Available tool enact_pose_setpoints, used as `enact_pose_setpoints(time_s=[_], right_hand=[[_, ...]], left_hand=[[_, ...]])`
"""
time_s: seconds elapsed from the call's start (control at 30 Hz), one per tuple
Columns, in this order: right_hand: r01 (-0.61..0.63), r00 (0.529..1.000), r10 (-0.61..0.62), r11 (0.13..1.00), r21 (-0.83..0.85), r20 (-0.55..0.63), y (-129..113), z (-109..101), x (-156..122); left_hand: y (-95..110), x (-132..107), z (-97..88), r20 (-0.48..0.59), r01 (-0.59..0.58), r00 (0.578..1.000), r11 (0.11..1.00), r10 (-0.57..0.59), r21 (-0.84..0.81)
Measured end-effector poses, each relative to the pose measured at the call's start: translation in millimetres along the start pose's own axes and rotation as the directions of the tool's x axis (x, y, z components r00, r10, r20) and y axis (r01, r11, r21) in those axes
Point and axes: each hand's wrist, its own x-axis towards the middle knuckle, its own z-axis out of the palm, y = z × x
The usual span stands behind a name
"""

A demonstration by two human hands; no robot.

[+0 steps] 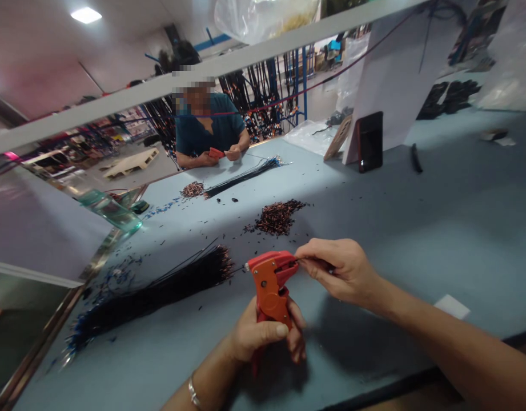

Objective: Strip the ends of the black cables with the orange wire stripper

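Observation:
My left hand is wrapped round the handles of a red and orange wire stripper, held upright above the table. My right hand pinches a thin black wire at the stripper's jaws, on the tool's right side. Most of that wire is hidden by the fingers. To the left of the stripper lies a long bundle of black wires, with coppery ends towards the tool and blue ends at the far left. Behind the stripper is a pile of short coppery and black offcuts.
Across the blue-grey table a person holds a red tool near another wire bundle and a second offcut pile. A phone leans against a white panel. A bottle lies at left. A white rail crosses above.

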Motion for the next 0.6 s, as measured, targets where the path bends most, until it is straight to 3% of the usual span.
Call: enact_pose_setpoints(time_s=[0.6], right_hand=[[-0.062,0.998,0.062,0.996,0.071,-0.003,2.3,1.5,0.2]], left_hand=[[-2.5,-1.5,2.3,0.003,0.02,1.0,0.995,-0.02,-0.093]])
